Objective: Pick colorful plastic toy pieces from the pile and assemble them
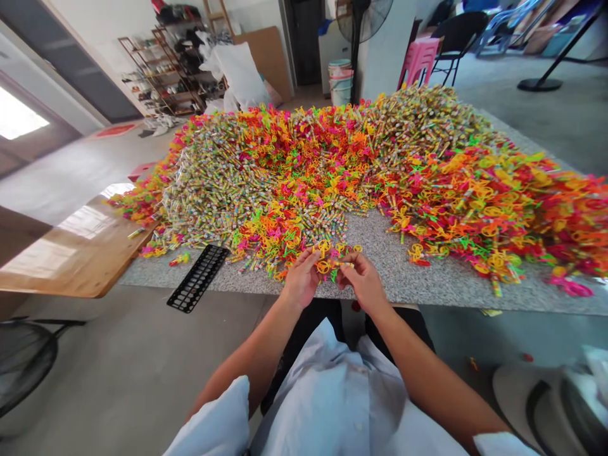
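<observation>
My left hand (303,280) is closed in a pinch on a yellow plastic loop piece (323,248) near the table's front edge. Just to its right, my right hand (365,282) pinches a small printed tube (345,263) between thumb and fingers. The two hands are close together, and the tube's tip points toward the yellow piece; whether they touch I cannot tell. Behind the hands spreads a large heap of patterned tubes (223,180) mixed with yellow, orange, pink and green plastic pieces (280,237).
A black slotted tray (198,278) overhangs the front edge of the speckled stone table (380,253). More coloured pieces (475,209) lie to the right. A wooden board (90,253) adjoins on the left. Buckets (341,82), a fan (363,22) and pink stools (420,60) stand behind.
</observation>
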Demonstrator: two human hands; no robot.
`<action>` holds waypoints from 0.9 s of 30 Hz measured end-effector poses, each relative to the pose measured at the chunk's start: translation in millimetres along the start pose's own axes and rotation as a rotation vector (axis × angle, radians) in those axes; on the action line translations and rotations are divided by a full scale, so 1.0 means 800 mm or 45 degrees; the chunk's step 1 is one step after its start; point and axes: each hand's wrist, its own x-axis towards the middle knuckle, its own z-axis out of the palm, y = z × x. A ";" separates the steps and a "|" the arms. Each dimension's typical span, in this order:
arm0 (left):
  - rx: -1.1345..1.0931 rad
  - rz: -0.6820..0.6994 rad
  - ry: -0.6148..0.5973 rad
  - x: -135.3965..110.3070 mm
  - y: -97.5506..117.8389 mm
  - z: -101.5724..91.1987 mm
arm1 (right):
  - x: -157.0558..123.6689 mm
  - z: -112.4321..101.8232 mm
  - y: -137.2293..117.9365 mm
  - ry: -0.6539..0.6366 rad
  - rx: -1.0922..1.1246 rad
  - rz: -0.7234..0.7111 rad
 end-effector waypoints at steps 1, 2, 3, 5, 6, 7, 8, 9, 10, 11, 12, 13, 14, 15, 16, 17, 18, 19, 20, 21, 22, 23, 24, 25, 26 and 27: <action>-0.016 -0.011 -0.018 0.000 0.000 0.000 | -0.001 0.002 -0.002 0.021 -0.032 -0.028; -0.033 -0.028 -0.027 -0.001 -0.001 0.000 | -0.001 0.005 -0.005 0.048 -0.059 -0.055; -0.051 -0.052 -0.027 -0.001 -0.001 0.000 | -0.002 0.007 -0.007 0.079 -0.081 -0.075; -0.085 -0.104 -0.007 -0.001 -0.003 -0.002 | -0.003 0.009 -0.012 0.126 -0.122 -0.099; -0.101 -0.123 0.005 -0.001 -0.003 -0.003 | -0.003 0.008 -0.014 0.136 -0.157 -0.108; -0.116 -0.131 0.012 -0.001 -0.004 -0.004 | -0.003 0.006 -0.015 0.139 -0.209 -0.120; -0.129 -0.126 0.015 0.000 -0.005 -0.004 | -0.003 0.003 -0.015 0.135 -0.282 -0.137; -0.140 -0.110 0.015 0.000 -0.005 -0.005 | -0.002 0.000 -0.015 0.128 -0.374 -0.161; -0.149 -0.088 0.016 0.000 -0.006 -0.004 | -0.002 -0.004 -0.015 0.120 -0.484 -0.189; -0.151 -0.064 0.020 0.000 -0.006 -0.004 | -0.002 -0.008 -0.015 0.107 -0.607 -0.226; -0.142 -0.040 0.027 0.000 -0.006 -0.003 | -0.002 -0.012 -0.015 0.085 -0.728 -0.272; -0.122 -0.018 0.033 -0.001 -0.007 -0.002 | -0.002 -0.015 -0.016 0.047 -0.837 -0.322; -0.090 0.001 0.035 -0.001 -0.007 -0.001 | -0.003 -0.017 -0.016 -0.004 -0.924 -0.370; -0.053 0.022 0.039 -0.002 -0.007 0.000 | -0.004 -0.018 -0.017 -0.058 -0.983 -0.409; -0.015 0.043 0.046 -0.002 -0.008 0.000 | -0.005 -0.018 -0.017 -0.102 -1.008 -0.429; 0.019 0.060 0.057 -0.002 -0.008 0.001 | -0.006 -0.018 -0.016 -0.136 -0.998 -0.421; 0.043 0.071 0.072 -0.002 -0.009 0.001 | -0.008 -0.017 -0.015 -0.156 -0.960 -0.390; 0.060 0.077 0.088 -0.002 -0.009 0.001 | -0.009 -0.016 -0.013 -0.156 -0.903 -0.348; 0.069 0.078 0.100 -0.002 -0.009 0.000 | -0.010 -0.016 -0.011 -0.135 -0.837 -0.305; 0.075 0.078 0.106 -0.002 -0.009 0.000 | -0.011 -0.015 -0.009 -0.108 -0.772 -0.267; 0.078 0.078 0.106 -0.001 -0.009 -0.001 | -0.011 -0.014 -0.007 -0.087 -0.718 -0.236; 0.080 0.082 0.104 -0.001 -0.009 -0.001 | -0.011 -0.013 -0.006 -0.070 -0.675 -0.213; 0.083 0.084 0.096 -0.001 -0.009 -0.001 | -0.010 -0.012 -0.005 -0.058 -0.638 -0.194; 0.083 0.084 0.085 -0.002 -0.009 0.000 | -0.010 -0.011 -0.005 -0.053 -0.602 -0.175; 0.082 0.083 0.070 -0.002 -0.010 0.000 | -0.010 -0.010 -0.005 -0.052 -0.566 -0.154; 0.079 0.078 0.053 -0.003 -0.010 0.001 | -0.011 -0.009 -0.006 -0.048 -0.530 -0.132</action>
